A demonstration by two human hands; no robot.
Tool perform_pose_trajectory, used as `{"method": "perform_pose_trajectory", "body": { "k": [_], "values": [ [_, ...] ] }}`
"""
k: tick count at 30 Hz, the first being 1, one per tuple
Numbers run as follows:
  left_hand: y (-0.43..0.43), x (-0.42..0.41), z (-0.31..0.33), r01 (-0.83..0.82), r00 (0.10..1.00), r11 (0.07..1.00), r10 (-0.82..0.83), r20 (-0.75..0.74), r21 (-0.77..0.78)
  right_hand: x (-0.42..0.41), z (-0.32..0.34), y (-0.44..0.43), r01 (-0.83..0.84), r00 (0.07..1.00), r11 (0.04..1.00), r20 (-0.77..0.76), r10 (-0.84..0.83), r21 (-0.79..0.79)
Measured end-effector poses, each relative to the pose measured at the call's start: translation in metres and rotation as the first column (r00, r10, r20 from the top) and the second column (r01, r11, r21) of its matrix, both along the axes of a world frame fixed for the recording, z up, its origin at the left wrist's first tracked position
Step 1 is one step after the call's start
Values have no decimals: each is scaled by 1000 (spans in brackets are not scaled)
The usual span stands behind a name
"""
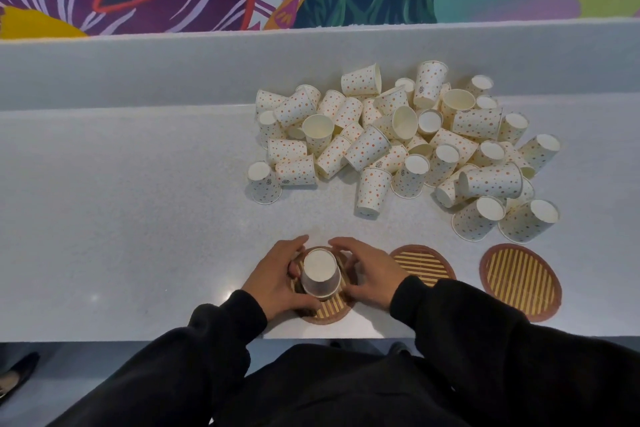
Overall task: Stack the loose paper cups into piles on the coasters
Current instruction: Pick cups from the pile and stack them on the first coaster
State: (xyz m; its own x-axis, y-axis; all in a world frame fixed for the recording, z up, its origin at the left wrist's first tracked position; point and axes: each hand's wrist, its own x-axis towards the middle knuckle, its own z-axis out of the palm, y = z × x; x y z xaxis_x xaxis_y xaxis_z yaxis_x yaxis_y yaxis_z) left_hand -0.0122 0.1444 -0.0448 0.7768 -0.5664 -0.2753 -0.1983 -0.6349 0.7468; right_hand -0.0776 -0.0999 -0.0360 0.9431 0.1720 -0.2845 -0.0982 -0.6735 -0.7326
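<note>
Cupping an upturned cup (pixel 320 276) on the leftmost coaster (pixel 329 312), my left hand (pixel 277 279) and right hand (pixel 372 276) curve loosely around it. Small emblems on the loose cups (pixel 398 146) are unreadable.

— Where are the cups?
— A dotted heap of loose cups (pixel 398 146) lies far right; one inverted cup (pixel 320 274) stands on the left coaster (pixel 327 308).
— Other coasters?
— The middle coaster (pixel 424 265) and the right coaster (pixel 521 281) are bare.

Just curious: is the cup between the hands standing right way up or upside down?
Upside down: the cup shows its closed flat base on top, mouth down on the coaster.
</note>
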Motion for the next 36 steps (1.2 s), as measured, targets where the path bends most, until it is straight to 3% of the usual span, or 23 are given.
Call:
{"method": "perform_pose_trajectory", "body": {
  "k": [2, 5, 10, 11, 13, 15, 17, 19, 22, 28, 36],
  "values": [
    [9, 16, 11, -16, 999, 1000, 16, 49, -13, 11, 9, -14, 8, 1000, 998, 25, -6, -66],
    [17, 46, 28, -167, 975, 982, 178, 136, -87, 37, 15, -35, 9, 981, 967, 192, 41, -254],
    [15, 96, 46, -264, 915, 955, 293, 278, -137, 82, 25, -56, 82, 947, 835, 302, 105, -544],
    [11, 102, 49, -235, 931, 964, 260, 256, -125, 87, 27, -56, 63, 949, 840, 294, 118, -540],
    [0, 103, 48, -111, 993, 992, 114, 36, -65, 89, 31, -46, -5, 960, 880, 243, 136, -476],
    [-8, 94, 38, 46, 992, 997, -38, -120, 66, 84, 33, -31, -24, 976, 916, 190, 109, -401],
    [-7, 83, 30, 127, 990, 970, -110, -92, 206, 74, 38, -20, -33, 994, 958, 89, 61, -286],
    [-3, 69, 27, 205, 979, 932, -197, -59, 298, 59, 37, -11, -126, 992, 970, -25, 123, -206],
    [-1, 45, 23, 258, 965, 932, -234, -120, 253, 35, 21, 4, -171, 979, 967, -143, 145, -188],
    [-6, 21, 5, 138, 990, 969, -138, -16, 206, 23, -4, 14, -185, 980, 954, -122, 159, -238],
    [-20, -4, 0, 139, 987, 980, -148, 56, 141, 22, -13, 5, -171, 985, 972, -57, 164, -160]
  ]
}}
